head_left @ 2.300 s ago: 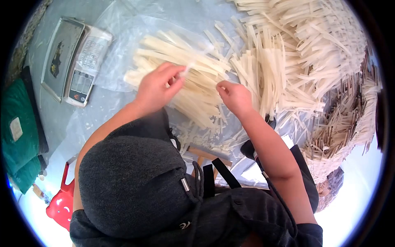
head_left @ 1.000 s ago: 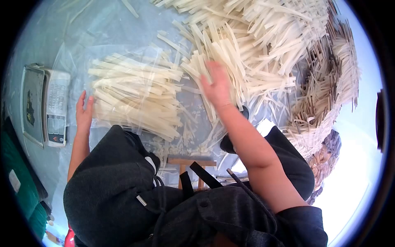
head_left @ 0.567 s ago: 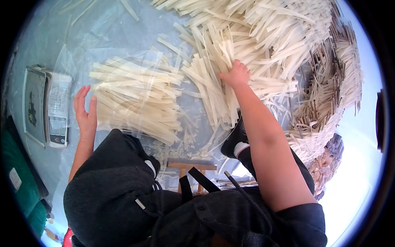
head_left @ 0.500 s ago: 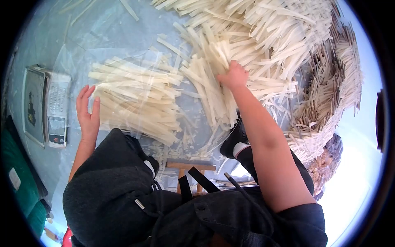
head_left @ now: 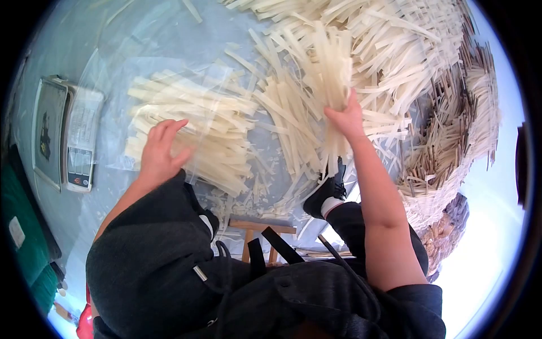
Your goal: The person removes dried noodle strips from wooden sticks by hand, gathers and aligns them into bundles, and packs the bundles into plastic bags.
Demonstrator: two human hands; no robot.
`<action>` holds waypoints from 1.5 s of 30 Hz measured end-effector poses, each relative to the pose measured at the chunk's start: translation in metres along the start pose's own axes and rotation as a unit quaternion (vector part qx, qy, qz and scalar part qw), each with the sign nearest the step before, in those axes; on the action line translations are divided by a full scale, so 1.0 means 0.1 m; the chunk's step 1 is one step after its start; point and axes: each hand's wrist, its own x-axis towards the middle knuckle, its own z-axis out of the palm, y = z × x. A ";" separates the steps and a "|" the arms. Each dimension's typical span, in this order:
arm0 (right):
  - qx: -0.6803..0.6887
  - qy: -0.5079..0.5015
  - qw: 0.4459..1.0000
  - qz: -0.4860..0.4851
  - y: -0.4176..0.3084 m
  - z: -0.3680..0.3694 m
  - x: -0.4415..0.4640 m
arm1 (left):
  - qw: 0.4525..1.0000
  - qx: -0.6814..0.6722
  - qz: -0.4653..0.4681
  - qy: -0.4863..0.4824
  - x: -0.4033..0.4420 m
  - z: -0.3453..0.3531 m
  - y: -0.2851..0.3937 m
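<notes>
Clasped in my right hand [head_left: 346, 117] is a bundle of pale flat strips [head_left: 330, 62] that look like dried wide noodles. The bundle stands up from the hand, thumb on one side and fingers on the other. Over the near left part of a clear plastic bag [head_left: 212, 82], my left hand [head_left: 162, 151] has its fingers apart and holds nothing. Inside or under that bag lies a flat pile of the same strips [head_left: 226, 133]. Loose strips [head_left: 282, 110] lie between the two hands.
A large heap of strips [head_left: 389, 51] spreads at the upper right, beside a stack with thin sticks [head_left: 451, 135]. At the left is a digital scale [head_left: 82, 135]. My shoe [head_left: 323, 195] and a small wooden stool [head_left: 262, 227] are near me.
My left hand has moved right, from the bag's left edge to over its near side. My right hand has shifted right and slightly nearer, and its strip bundle now stands more upright.
</notes>
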 end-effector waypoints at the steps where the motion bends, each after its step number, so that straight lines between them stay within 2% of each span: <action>1: 0.038 0.018 0.999 -0.018 -0.02 -0.09 -0.05 | 1.000 0.012 -0.007 -0.015 0.00 0.06 0.05; 3: 0.049 0.003 0.999 -0.021 -0.10 -0.25 -0.16 | 0.999 0.023 -0.015 -0.029 -0.02 0.13 0.02; 5: 0.059 -0.014 0.998 -0.028 -0.12 -0.30 -0.26 | 0.995 0.004 -0.028 -0.098 -0.04 0.20 -0.07; 8: 0.082 -0.069 0.993 -0.049 -0.16 -0.26 -0.36 | 0.993 -0.043 -0.055 -0.097 -0.05 0.27 -0.20; 10: 0.037 -0.125 0.991 -0.027 -0.28 -0.18 -0.42 | 0.994 -0.058 -0.054 -0.081 -0.06 0.26 -0.22; 15: 0.107 -0.114 0.986 -0.056 -0.37 0.01 -0.49 | 0.986 -0.136 -0.091 -0.040 -0.12 0.21 -0.25; 17: 0.106 -0.118 0.984 -0.074 -0.42 0.05 -0.54 | 0.959 -0.237 -0.151 -0.018 -0.12 0.29 -0.32; 19: -0.053 -0.168 0.981 -0.082 -0.41 0.14 -0.54 | 0.950 -0.266 -0.161 -0.012 -0.10 0.33 -0.35; 20: -0.053 -0.169 0.981 -0.082 -0.40 0.18 -0.53 | 0.940 -0.294 -0.172 -0.010 -0.10 0.34 -0.36; 22: -0.096 -0.177 0.979 -0.027 -0.37 0.30 -0.47 | 0.945 -0.282 -0.164 -0.018 -0.09 0.30 -0.36; 26: -0.117 -0.131 0.984 -0.012 -0.30 0.61 -0.27 | 0.943 -0.280 -0.176 -0.041 -0.10 0.30 -0.36; 28: -0.133 -0.120 0.981 -0.069 -0.30 0.71 -0.16 | 0.944 -0.281 -0.167 -0.041 -0.12 0.32 -0.40; 32: -0.124 -0.154 0.976 -0.088 -0.33 0.74 0.04 | 0.939 -0.291 -0.176 -0.043 -0.15 0.33 -0.40; 35: -0.150 -0.147 0.968 -0.137 -0.40 0.78 0.09 | 0.943 -0.287 -0.159 -0.049 -0.17 0.35 -0.42; 37: -0.239 -0.160 0.952 -0.103 -0.63 0.91 0.05 | 0.941 -0.292 -0.166 -0.052 -0.16 0.37 -0.41; 38: -0.238 -0.159 0.953 -0.103 -0.67 1.01 0.00 | 0.937 -0.296 -0.175 -0.053 -0.17 0.37 -0.41; 40: -0.346 -0.067 0.930 -0.099 -0.70 1.17 -0.10 | 0.945 -0.280 -0.163 -0.052 -0.15 0.35 -0.41; 43: -0.325 -0.092 0.939 -0.070 -0.70 1.14 -0.10 | 0.950 -0.264 -0.161 -0.051 -0.16 0.32 -0.39; 45: -0.281 -0.112 0.949 -0.089 -0.55 1.09 -0.02 | 0.949 -0.265 -0.166 -0.049 -0.16 0.33 -0.40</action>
